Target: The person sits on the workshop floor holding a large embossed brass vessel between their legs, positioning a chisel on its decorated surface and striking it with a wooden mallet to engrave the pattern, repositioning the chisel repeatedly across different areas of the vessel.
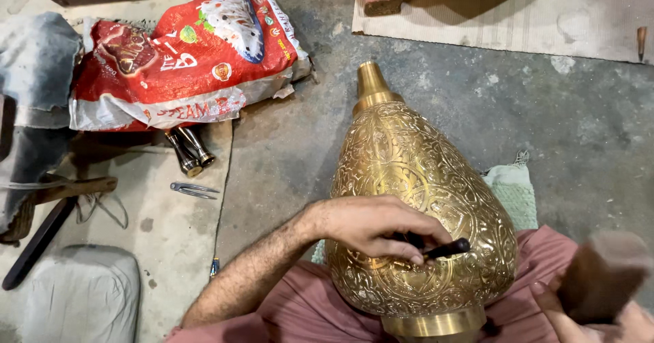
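A big engraved brass vase (419, 200) lies across the person's lap on reddish cloth, its narrow neck pointing away over the grey concrete floor (477, 104). The left hand (378, 227) rests on the vase's belly with its fingers pinched round a short dark chisel (446, 249) whose tip touches the metal, while the right hand (586, 309), blurred at the lower right, is wrapped round a wooden mallet (603, 271). Off to the left sit a red printed sack (191, 57) and small tweezers (193, 190).
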Demonstrator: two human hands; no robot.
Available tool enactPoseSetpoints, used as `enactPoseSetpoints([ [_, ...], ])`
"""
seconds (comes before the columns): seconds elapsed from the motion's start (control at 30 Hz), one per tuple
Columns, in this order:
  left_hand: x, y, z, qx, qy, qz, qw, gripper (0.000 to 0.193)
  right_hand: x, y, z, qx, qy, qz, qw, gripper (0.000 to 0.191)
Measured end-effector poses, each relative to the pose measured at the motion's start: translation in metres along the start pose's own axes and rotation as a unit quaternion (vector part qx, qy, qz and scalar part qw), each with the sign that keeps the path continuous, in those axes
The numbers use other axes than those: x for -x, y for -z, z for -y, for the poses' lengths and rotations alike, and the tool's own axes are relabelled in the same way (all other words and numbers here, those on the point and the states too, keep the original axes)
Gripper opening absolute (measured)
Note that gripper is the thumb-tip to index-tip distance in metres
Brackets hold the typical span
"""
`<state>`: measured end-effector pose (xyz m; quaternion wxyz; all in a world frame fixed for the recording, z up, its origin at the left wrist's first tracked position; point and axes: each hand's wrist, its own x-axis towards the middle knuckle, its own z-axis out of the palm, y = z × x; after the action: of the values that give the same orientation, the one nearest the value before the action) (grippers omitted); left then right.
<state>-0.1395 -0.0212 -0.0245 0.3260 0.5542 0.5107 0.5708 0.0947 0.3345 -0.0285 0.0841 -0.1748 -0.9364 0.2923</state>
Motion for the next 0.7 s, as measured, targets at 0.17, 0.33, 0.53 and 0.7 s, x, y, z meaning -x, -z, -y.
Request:
enactPoseSetpoints([
  [0.17,0.005,0.001,-0.006,-0.014,0.048,0.007,0.999,0.042,-0.029,0.008,0.07,0.147,-0.025,0.088,0.985,0.049],
  [0.33,-0.003,-0.001,-0.003,-0.035,-0.036,0.018,0.999,0.043,-0.028,0.012,0.09,0.102,0.02,0.059,0.993,0.052],
  [0.53,-0.01,0.0,-0.002,-0.045,0.006,0.082,0.996,0.048,-0.007,0.011,0.022,0.103,0.157,0.011,0.982,0.044],
  [0.7,-0.008,0.0,0.0,-0.045,0.027,0.099,0.994,0.051,-0.008,0.017,-0.019,0.083,0.185,0.037,0.978,0.055],
])
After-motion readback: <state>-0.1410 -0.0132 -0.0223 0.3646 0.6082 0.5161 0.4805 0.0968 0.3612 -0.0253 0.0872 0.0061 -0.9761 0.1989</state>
